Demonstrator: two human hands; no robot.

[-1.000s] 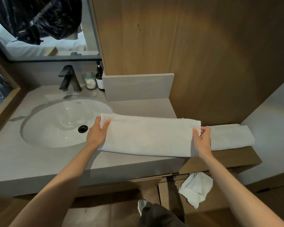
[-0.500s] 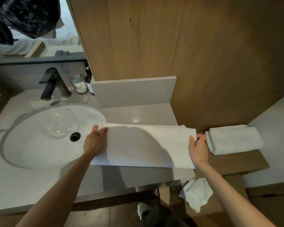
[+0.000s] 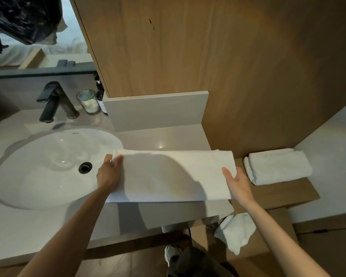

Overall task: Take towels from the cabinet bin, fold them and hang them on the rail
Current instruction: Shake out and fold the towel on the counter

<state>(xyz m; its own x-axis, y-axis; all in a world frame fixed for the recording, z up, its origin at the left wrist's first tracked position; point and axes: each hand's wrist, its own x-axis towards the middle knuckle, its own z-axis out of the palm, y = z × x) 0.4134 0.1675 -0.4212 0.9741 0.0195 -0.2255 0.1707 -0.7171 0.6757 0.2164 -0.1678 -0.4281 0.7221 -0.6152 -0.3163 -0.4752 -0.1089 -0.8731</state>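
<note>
Soft cloth towel (image 3: pixel 174 174), glossy sink (image 3: pixel 38 168) — matt wood panel (image 3: pixel 228 56)

bathroom vanity: sink (image 3: pixel 48 168); faucet (image 3: pixel 52 101); mirror (image 3: pixel 38 37)

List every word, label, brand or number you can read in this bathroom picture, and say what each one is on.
No text here can be read.
Small dark mark on the sink, tap side: too small to read.
Pale label on the dark bottle: blurred and unreadable.

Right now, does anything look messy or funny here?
Yes. A crumpled towel dangles below the counter, unlike the folded towel lying neatly on the wooden ledge. The flat towel, held by the left hand and right hand, pokes over the sink rim.
</note>
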